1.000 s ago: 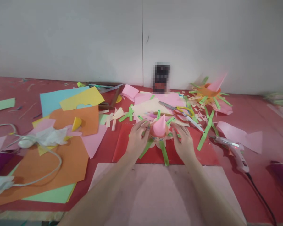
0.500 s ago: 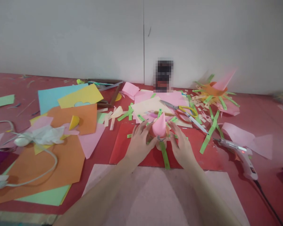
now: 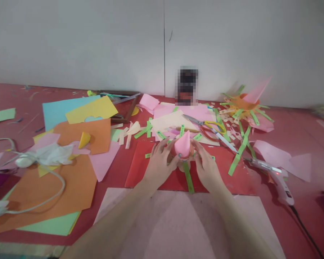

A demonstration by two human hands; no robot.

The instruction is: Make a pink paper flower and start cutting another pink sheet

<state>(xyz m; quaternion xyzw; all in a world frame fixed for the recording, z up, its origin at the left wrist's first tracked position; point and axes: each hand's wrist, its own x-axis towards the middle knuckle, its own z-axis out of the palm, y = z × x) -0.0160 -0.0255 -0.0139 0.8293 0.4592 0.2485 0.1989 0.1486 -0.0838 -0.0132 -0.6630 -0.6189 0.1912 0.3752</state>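
A small paper craft stands on a red board (image 3: 145, 176), with a pink paper cone (image 3: 183, 144) rising from its middle. Green paper strips (image 3: 188, 178) spread out from around its base, and some carry dark printed marks. My left hand (image 3: 160, 160) is curled round the left side of the craft, its thumb at the front near the cone's base. On the opposite side, my right hand (image 3: 206, 162) grips the craft with bent fingers. The orange part under the cone is mostly hidden behind my fingers.
Right of the board lies a glue gun (image 3: 277, 176) with a lit red light. Scissors (image 3: 212, 127) rest on paper behind my hands. A similar paper craft (image 3: 250, 102) stands at the back right. Coloured sheets (image 3: 70, 187) and a white cable (image 3: 63, 183) cover the left.
My left thumb has shifted very slightly upward at the front of the cone's base. Both hands stay round the paper craft, and everything else looks the same.
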